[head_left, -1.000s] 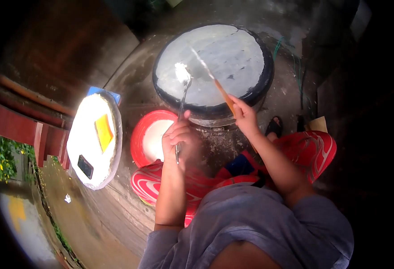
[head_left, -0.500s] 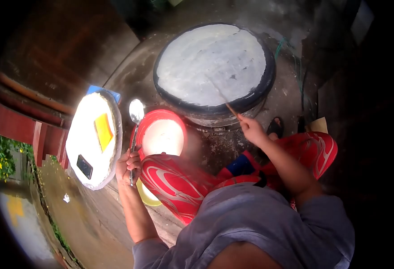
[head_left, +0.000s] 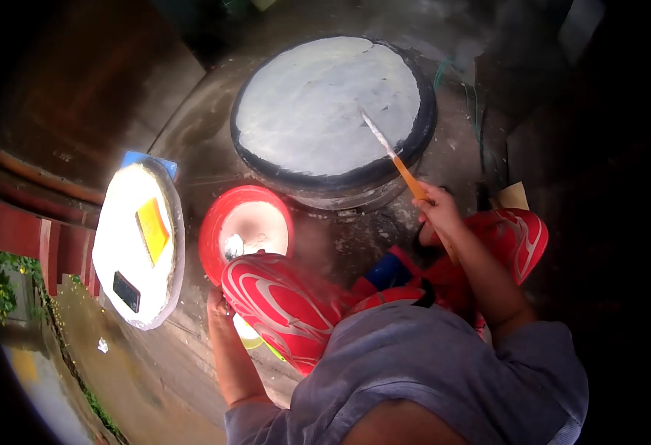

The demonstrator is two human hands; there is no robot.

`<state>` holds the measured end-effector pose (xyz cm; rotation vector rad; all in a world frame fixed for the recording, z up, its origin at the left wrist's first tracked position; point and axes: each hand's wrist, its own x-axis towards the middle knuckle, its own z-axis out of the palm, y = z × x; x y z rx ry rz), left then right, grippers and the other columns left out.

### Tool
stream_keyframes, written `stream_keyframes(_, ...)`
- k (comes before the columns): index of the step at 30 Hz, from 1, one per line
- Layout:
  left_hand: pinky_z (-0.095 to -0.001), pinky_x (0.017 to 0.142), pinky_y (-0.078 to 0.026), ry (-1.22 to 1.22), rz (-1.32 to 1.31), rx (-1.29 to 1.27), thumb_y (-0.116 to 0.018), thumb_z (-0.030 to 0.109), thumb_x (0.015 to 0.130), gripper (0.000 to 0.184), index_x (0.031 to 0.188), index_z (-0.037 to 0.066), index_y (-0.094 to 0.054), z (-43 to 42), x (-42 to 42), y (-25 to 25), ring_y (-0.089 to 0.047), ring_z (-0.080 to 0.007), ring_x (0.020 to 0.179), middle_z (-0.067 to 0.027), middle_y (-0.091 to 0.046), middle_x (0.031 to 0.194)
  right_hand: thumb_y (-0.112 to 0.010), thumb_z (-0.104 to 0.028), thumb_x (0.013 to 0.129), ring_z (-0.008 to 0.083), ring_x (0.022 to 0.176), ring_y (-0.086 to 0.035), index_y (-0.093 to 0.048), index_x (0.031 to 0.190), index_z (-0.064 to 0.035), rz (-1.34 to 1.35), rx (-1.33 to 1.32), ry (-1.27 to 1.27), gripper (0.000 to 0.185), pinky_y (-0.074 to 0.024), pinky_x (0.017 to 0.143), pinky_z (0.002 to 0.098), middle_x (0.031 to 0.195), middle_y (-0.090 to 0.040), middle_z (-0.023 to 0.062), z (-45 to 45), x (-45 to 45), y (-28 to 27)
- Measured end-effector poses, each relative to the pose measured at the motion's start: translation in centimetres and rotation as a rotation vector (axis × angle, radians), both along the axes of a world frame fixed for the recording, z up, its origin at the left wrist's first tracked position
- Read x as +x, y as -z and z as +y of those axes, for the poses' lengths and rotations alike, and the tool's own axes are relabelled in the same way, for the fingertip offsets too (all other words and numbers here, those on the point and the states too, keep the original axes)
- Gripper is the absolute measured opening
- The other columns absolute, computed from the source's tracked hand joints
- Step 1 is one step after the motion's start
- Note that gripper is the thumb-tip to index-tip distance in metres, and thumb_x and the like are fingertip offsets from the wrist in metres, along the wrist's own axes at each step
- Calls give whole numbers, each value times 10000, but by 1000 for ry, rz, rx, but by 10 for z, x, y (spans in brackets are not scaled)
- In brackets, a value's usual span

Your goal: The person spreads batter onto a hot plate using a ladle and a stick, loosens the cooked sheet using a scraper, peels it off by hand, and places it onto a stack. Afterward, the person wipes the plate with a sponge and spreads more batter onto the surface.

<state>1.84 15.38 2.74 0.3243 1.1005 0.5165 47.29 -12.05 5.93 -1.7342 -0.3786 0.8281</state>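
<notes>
My right hand [head_left: 438,209] is closed around a long thin wooden spatula [head_left: 408,178]. Its narrow blade is coated white and points over the round black griddle [head_left: 255,157], whose top is covered by a thin white batter sheet [head_left: 318,104]. My left hand [head_left: 219,304] is down beside my left knee, closed, its fingers partly hidden. From there the metal ladle [head_left: 233,246] reaches up, its bowl inside the red basin [head_left: 210,237] of pale batter [head_left: 262,225]; its handle is mostly out of sight.
Left of the basin stands a pale round board [head_left: 129,245] bearing a yellow flat object [head_left: 153,228] and a phone [head_left: 126,291]. Something blue [head_left: 164,165] shows behind it. A yellowish-green container [head_left: 248,335] sits below my left knee. Green cords [head_left: 476,119] lie right of the griddle.
My left hand has lowered, bringing the ladle's bowl from the air into the red basin. My right hand has shifted right and the spatula's blade now shows its broad side.
</notes>
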Motion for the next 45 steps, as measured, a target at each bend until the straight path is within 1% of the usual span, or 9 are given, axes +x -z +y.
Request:
stream_keyframes(3,-452,814,-522,46,-389,-73,-400,103,877,304,1105,-67,-507,10,-20,30,-605,-340,939,-245,-584,1063,-489,40,832,73,491,-488,-463,1277,-81,0,-76,50,461,-388,421,196,807,-591,39,3,3,5)
stream_keyframes(13,-400,771,-535,-133,-7,131,-408,162,887,317,1105,-39,-520,-16,1,27,-619,-313,894,-211,-599,1041,-453,-99,861,329,849,-577,-468,1287,-248,-850,-615,-221,451,-460,730,384,847,-620,203,26,-15,-14)
stream_keyframes(18,-396,768,-534,-194,4,162,-410,165,887,318,1106,-37,-520,-27,21,17,-620,-311,892,-209,-600,1040,-476,-101,877,195,652,-525,-540,1227,-195,-178,-16,31,368,-424,622,277,759,-603,120,4,13,37)
stream_keyframes(23,-391,765,-534,-221,12,183,-412,167,887,318,1107,-35,-521,-31,40,9,-620,-309,889,-206,-601,1039,-422,-104,916,94,531,-469,-512,1257,-128,-608,-79,-194,353,-379,505,214,715,-572,24,-13,-4,42)
stream_keyframes(27,-387,762,-534,-236,14,191,-413,169,887,319,1108,-34,-521,-36,49,4,-621,-307,888,-204,-601,1038,-352,-131,956,68,484,-423,-388,1334,-81,286,195,3,383,-365,419,197,729,-574,57,6,3,7)
stream_keyframes(36,-378,756,-533,-255,38,219,-416,174,887,321,1111,-31,-522,-54,56,-3,-621,-303,884,-199,-603,1037,-400,-171,934,145,510,-510,-456,1293,-129,95,-59,139,366,-424,451,275,765,-614,108,49,66,29)
stream_keyframes(38,-376,755,-533,-264,41,221,-417,175,887,321,1111,-30,-522,-56,56,-4,-622,-302,883,-198,-603,1036,-466,-189,890,273,640,-591,-488,1262,-135,-874,-86,42,376,-470,557,353,806,-616,168,58,79,74)
stream_keyframes(42,-372,753,-533,-273,53,233,-418,177,887,322,1113,-28,-522,-60,56,-7,-622,-300,882,-195,-604,1036,-510,-189,850,352,761,-580,-498,1250,-150,-853,-422,-122,402,-471,631,393,832,-594,204,66,47,21)
stream_keyframes(45,-370,751,-533,-277,53,241,-419,178,887,322,1113,-27,-523,-59,57,-9,-622,-299,880,-194,-604,1035,-494,-191,888,208,648,-585,-487,1269,-176,-846,-54,-90,381,-463,585,322,795,-608,162,53,55,58)
